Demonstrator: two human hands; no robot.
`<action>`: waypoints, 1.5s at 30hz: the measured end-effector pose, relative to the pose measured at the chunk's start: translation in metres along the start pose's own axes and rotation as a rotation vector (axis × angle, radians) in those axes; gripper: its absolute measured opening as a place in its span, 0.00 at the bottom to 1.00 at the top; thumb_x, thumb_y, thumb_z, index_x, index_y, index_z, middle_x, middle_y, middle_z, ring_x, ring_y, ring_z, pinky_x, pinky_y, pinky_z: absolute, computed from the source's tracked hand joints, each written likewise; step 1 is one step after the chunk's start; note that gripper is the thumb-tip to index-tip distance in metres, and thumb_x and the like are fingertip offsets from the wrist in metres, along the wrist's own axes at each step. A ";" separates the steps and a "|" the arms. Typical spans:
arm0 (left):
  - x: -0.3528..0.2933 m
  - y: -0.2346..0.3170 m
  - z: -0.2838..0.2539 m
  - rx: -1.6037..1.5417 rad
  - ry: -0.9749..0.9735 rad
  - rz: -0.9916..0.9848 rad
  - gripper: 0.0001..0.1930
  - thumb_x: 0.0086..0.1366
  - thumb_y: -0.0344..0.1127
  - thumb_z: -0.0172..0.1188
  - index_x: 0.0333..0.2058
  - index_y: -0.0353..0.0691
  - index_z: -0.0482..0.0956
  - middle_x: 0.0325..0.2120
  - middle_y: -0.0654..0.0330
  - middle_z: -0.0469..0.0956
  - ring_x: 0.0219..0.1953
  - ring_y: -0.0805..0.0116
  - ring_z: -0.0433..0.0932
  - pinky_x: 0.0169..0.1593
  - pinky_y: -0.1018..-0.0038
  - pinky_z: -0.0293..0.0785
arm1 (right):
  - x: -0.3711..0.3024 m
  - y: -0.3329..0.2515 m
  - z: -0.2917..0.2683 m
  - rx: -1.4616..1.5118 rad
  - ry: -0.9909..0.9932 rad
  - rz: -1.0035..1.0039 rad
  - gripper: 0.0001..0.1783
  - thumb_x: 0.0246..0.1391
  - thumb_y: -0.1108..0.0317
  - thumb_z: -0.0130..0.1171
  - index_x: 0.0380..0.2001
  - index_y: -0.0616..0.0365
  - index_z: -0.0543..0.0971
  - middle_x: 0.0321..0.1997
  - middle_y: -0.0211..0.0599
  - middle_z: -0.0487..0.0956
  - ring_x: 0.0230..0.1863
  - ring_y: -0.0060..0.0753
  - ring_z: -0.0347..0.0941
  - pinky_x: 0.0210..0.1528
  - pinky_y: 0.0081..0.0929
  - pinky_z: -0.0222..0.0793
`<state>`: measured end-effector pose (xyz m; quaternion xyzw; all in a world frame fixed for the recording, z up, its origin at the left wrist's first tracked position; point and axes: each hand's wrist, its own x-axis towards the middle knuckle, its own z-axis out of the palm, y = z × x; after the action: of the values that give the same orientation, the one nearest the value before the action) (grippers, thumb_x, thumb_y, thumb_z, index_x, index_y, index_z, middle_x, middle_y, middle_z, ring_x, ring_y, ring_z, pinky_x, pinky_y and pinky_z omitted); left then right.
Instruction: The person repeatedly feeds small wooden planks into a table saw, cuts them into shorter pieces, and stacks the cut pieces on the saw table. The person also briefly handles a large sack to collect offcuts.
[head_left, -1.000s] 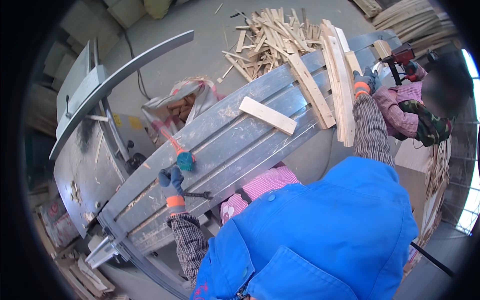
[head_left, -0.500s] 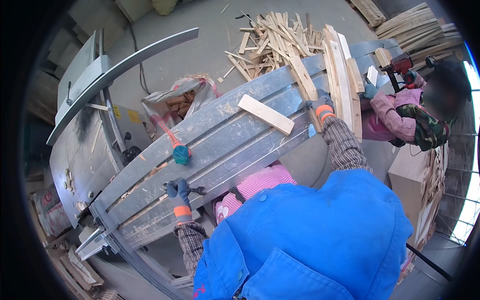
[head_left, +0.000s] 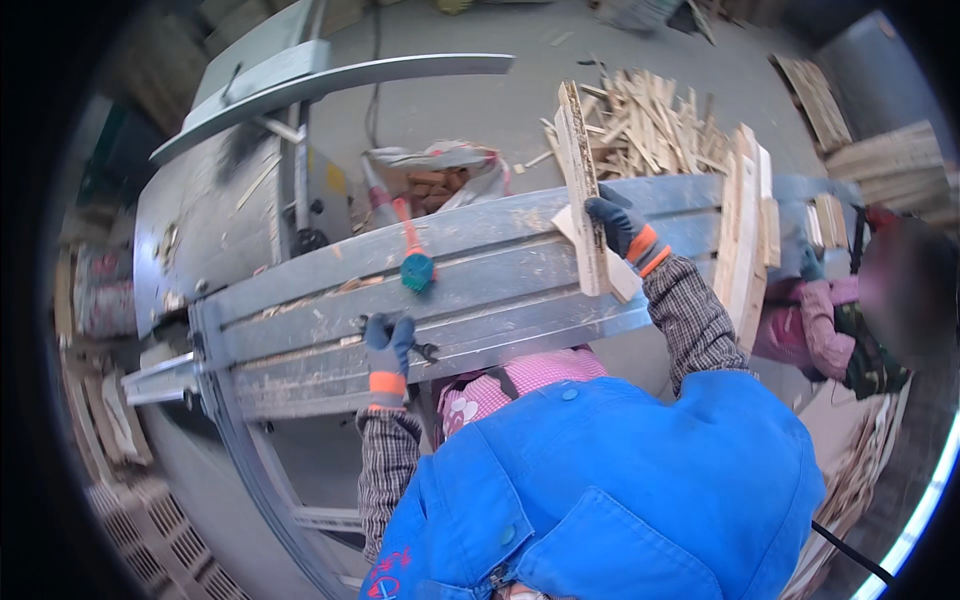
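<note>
My left hand [head_left: 388, 342], in a dark glove with an orange cuff, is closed around a dark wrench [head_left: 427, 352] over the near side of the grey slatted metal table [head_left: 480, 262]. The wrench's ends stick out on both sides of my fingers. With my right hand [head_left: 622, 225] I grip a long wooden board [head_left: 578, 170], tilted up over the table. Its far end reaches past the table's far edge. Partly hidden under it lies a short flat board [head_left: 624, 279]. Between my hands, nearer the left, rests a tool with a round teal head [head_left: 417, 270] and an orange handle.
Several long boards [head_left: 738, 225] lie across the table's right part; a co-worker in a pink sleeve [head_left: 822, 325] stands beyond them. Wood offcuts [head_left: 655, 125] pile up on the floor behind. A sack of wood pieces [head_left: 483, 183] and a machine [head_left: 225, 220] stand far left.
My right hand has lifted a long board from beside the stack and brought it left, above the short board. My left hand still holds the wrench. The whole view has turned.
</note>
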<state>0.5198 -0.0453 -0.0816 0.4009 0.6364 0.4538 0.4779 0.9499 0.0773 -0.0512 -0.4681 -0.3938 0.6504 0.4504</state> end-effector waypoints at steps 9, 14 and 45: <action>0.013 0.072 0.023 0.135 0.046 0.118 0.42 0.49 0.45 0.74 0.57 0.29 0.65 0.45 0.49 0.75 0.47 0.59 0.76 0.53 0.66 0.72 | 0.098 0.045 0.229 0.136 -0.366 0.152 0.28 0.50 0.58 0.69 0.51 0.59 0.74 0.43 0.30 0.78 0.42 0.23 0.73 0.43 0.23 0.71; 0.044 0.087 -0.029 0.565 0.244 0.292 0.42 0.48 0.42 0.74 0.59 0.34 0.65 0.47 0.45 0.74 0.50 0.50 0.75 0.56 0.62 0.70 | 0.118 0.063 0.332 0.049 -0.365 0.192 0.25 0.54 0.60 0.66 0.51 0.61 0.73 0.45 0.37 0.78 0.45 0.31 0.76 0.46 0.34 0.75; 0.194 0.030 -0.395 1.081 0.519 -0.044 0.31 0.56 0.46 0.66 0.56 0.39 0.70 0.55 0.47 0.70 0.57 0.50 0.70 0.62 0.62 0.65 | 0.445 0.116 0.712 -1.698 -1.071 -0.806 0.37 0.40 0.68 0.72 0.57 0.44 0.73 0.58 0.43 0.70 0.58 0.51 0.69 0.60 0.40 0.68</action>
<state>0.0949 0.0693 -0.0484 0.4498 0.8811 0.1388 0.0445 0.1694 0.4047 -0.0930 -0.1185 -0.9864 0.0893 -0.0708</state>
